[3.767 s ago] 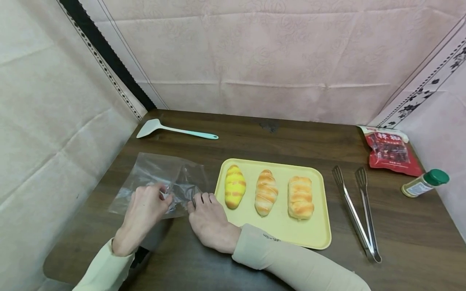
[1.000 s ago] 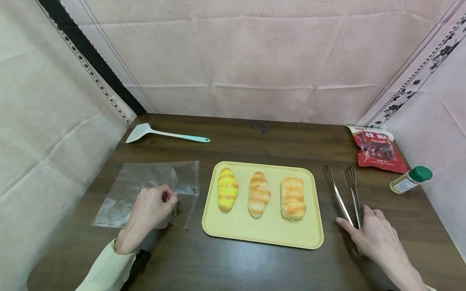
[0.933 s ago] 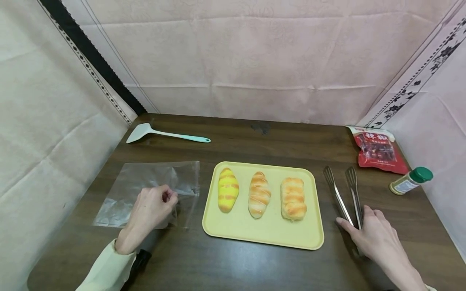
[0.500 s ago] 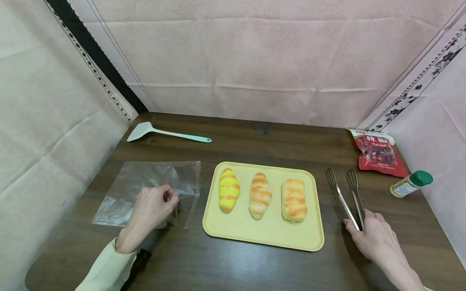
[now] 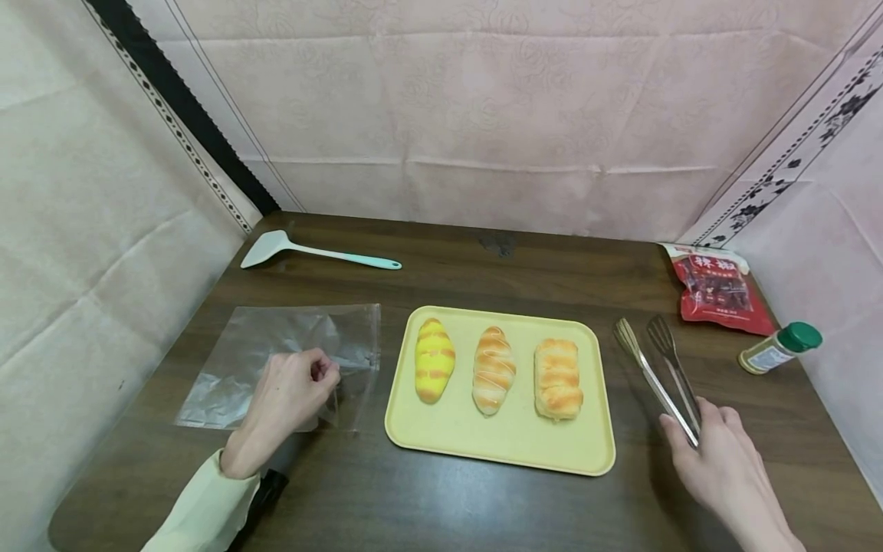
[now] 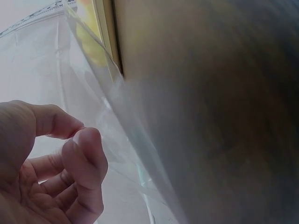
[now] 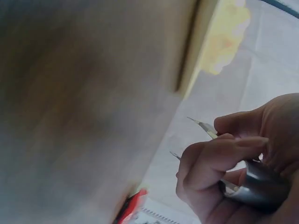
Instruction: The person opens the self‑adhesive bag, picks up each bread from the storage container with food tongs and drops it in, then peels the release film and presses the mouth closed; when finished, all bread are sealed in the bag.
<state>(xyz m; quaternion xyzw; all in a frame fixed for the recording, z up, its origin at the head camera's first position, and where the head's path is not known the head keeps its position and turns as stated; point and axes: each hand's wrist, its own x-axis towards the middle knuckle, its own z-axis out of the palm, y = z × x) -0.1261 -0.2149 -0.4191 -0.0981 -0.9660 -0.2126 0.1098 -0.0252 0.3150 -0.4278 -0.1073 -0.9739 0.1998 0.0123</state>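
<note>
On the left half of the table lies a clear plastic bag, flat and see-through. My left hand is over its near part, thumb and forefinger pinched together on the film; the left wrist view shows thin film right behind the fingertips. At the right, my right hand grips a pair of metal tongs near the bend, slotted ends pointing away. The bend shows inside my palm in the right wrist view. Between the hands sits a yellow tray with three bread rolls, one bright yellow.
A pale turquoise spatula lies at the back left. Far right are a red snack packet and a green-capped jar on its side. Cloth walls enclose the table's back and sides.
My right hand has left the bag, crossed right and taken hold of the tongs. Just now the tongs shifted and tilted in it. The bag lies flatter; my left hand has stayed there.
</note>
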